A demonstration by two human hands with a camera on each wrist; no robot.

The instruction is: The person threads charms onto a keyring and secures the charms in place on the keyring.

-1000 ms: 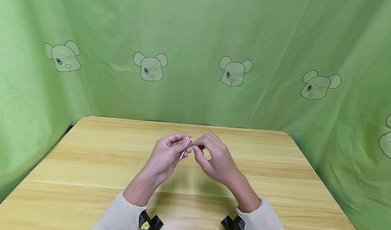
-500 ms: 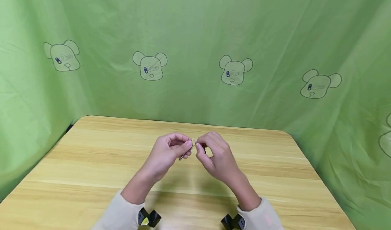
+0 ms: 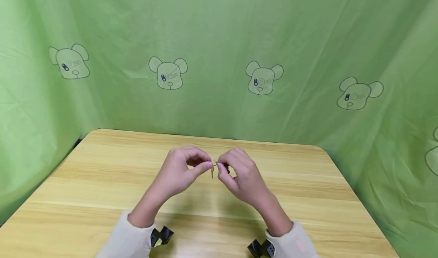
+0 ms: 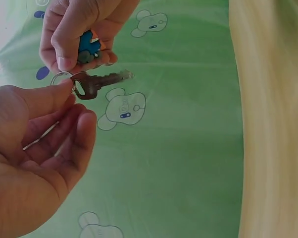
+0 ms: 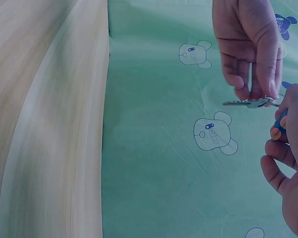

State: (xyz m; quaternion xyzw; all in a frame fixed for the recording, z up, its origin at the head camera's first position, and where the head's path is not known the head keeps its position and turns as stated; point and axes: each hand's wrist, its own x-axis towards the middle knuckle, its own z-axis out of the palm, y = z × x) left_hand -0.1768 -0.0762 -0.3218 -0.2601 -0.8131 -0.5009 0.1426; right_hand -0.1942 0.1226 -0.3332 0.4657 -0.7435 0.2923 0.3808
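Note:
A metal key (image 4: 92,84) hangs from a thin round key ring (image 4: 57,79) between the two hands, above the table. My left hand (image 3: 179,170) pinches the ring between thumb and fingertips, right where the key's head joins it. From the other side, my right hand (image 3: 241,176) pinches the ring with thumb and forefinger. A blue and orange charm (image 4: 89,44) sits within the right hand's curled fingers and is partly hidden by them. In the right wrist view the key (image 5: 248,103) appears nearly edge-on, just below the left fingertips.
A wood-grain table (image 3: 113,182) with rounded far corners lies beneath both hands. Green cloth (image 3: 219,33) printed with bear heads encloses the back and sides. Small black devices (image 3: 261,248) are strapped at both sleeve cuffs.
My left hand has shifted its grip and moved slightly left. The key, slanting down-left along the left fingers before, now hangs straight down from the ring. My right hand has barely moved.

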